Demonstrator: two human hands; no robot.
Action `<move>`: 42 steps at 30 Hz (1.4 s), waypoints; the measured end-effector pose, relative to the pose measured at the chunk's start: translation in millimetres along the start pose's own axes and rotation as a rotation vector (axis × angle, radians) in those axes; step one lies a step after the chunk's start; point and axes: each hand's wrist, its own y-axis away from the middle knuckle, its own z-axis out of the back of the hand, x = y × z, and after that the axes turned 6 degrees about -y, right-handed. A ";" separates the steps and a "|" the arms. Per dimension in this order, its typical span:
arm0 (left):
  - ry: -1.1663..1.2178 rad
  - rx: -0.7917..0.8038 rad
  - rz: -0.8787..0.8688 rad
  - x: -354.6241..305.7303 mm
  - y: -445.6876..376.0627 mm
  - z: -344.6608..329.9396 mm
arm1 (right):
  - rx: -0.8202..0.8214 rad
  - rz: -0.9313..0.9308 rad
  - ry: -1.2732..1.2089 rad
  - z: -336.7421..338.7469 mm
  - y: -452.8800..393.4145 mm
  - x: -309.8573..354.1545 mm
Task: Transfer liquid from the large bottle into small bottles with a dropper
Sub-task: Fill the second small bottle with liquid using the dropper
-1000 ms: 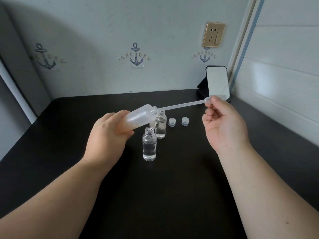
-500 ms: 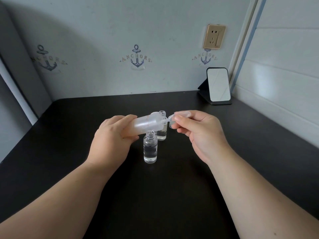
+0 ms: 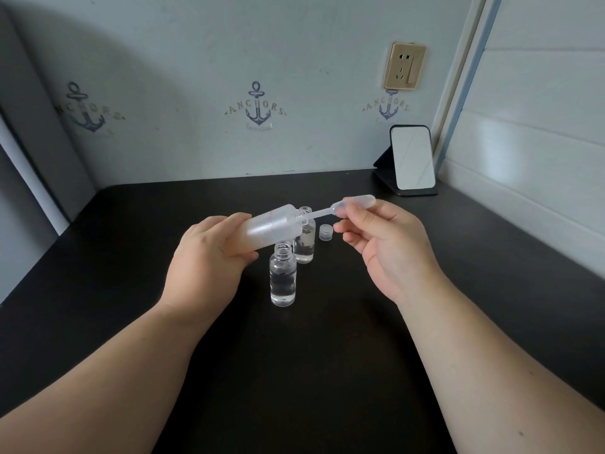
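My left hand (image 3: pixel 209 260) grips the large frosted bottle (image 3: pixel 271 229), tilted with its mouth pointing right and up. A clear plastic dropper (image 3: pixel 350 204) has its stem inside that mouth; my right hand (image 3: pixel 383 244) pinches its bulb between thumb and forefinger. Two small clear bottles stand uncapped on the black table: the near one (image 3: pixel 283 278) below the large bottle, the far one (image 3: pixel 305 247) just behind it. Both hold clear liquid.
A small clear cap (image 3: pixel 325 232) lies right of the far bottle. A standing mirror (image 3: pixel 412 160) sits at the table's back right corner, below a wall socket (image 3: pixel 405 66). The black table (image 3: pixel 294 371) meets walls at the back and right.
The dropper went deep into the large bottle half a second ago; now my right hand has drawn it partly back out to the right, and a cap shows again.
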 end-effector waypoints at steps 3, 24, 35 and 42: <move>0.005 -0.008 0.019 0.4 0.3 1.3 | -0.056 -0.004 -0.078 5.2 -3.9 2.2; 0.205 -0.060 0.219 7.9 -2.7 4.6 | -0.371 0.000 -0.512 22.6 -9.4 18.2; 0.285 -0.015 0.295 4.6 -4.4 1.4 | -0.370 0.017 -0.518 22.7 -11.0 17.4; 0.267 0.005 0.333 7.2 -6.9 -1.0 | -0.361 0.020 -0.493 22.7 -11.7 17.2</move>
